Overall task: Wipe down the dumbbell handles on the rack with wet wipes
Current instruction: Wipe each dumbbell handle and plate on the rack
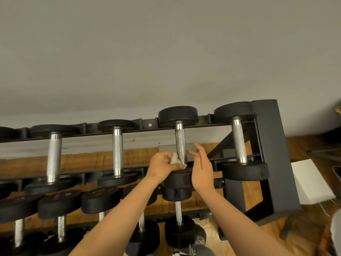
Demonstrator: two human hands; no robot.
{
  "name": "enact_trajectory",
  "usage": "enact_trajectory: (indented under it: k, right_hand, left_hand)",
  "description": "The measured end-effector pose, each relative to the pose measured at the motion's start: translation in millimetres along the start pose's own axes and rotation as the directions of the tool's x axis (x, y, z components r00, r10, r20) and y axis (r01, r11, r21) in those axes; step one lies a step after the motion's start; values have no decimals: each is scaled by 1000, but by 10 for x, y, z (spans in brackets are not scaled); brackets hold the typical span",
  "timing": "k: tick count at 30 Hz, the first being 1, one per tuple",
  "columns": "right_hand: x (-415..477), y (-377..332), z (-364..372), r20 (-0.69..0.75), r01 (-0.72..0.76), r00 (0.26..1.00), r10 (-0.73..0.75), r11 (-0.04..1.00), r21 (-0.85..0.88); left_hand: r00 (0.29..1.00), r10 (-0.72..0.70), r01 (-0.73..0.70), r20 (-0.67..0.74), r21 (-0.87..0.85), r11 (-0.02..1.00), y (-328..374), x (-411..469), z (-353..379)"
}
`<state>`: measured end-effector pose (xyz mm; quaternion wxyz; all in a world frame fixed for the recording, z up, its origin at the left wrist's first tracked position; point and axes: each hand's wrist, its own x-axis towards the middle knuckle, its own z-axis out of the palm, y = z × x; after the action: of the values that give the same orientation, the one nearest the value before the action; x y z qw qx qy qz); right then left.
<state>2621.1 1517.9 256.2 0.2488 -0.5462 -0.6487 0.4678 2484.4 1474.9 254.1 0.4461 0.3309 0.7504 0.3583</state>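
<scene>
A black rack [271,145] carries a top row of dumbbells with knurled steel handles. My left hand [163,166] grips a crumpled white wet wipe [175,158] and presses it against the lower left side of the darker handle [180,143] of the second dumbbell from the right. My right hand [201,168] hovers just right of that handle with its fingers straight, fingertips close to the steel. The neighbouring handles [239,140] [117,150] [53,156] shine bright and stand untouched.
A lower row of dumbbells [100,199] sits beneath my forearms, with more weights [180,230] near the wooden floor. A grey wall fills the upper half. A white box [311,182] lies on the floor right of the rack's end post.
</scene>
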Motion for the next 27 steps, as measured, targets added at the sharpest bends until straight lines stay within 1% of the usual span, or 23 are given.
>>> enact_trajectory:
  k: [5,10,14,18,21,25,27]
  right_hand:
    - [-1,1,15,-9,2,1000,-3,1000,-13]
    - [5,0,8,0,-4,1000,4,1000,-14]
    - [10,11,20,7,-4,1000,4,1000,-13]
    - [36,44,32,0,-4,1000,4,1000,-7]
    - [31,55,32,2,-9,1000,9,1000,-2]
    - [20,60,44,0,-4,1000,4,1000,0]
    - [27,55,47,-7,0,1000,0,1000,-2]
  left_hand:
    - [998,-30,31,52,-16,999,15,66,-40]
    - [1000,26,-27,-15,-78,997,-67,-12,-32]
    - [1000,-10,6,-18,-202,979,-27,-5,10]
    - [995,-3,-10,-98,-135,991,-69,-46,64]
    - [993,17,-39,-117,-183,982,-14,11,60]
    - [980,7,-56,-197,-242,969,156,116,116]
    - [976,42,-80,-215,-173,982,101,79,129]
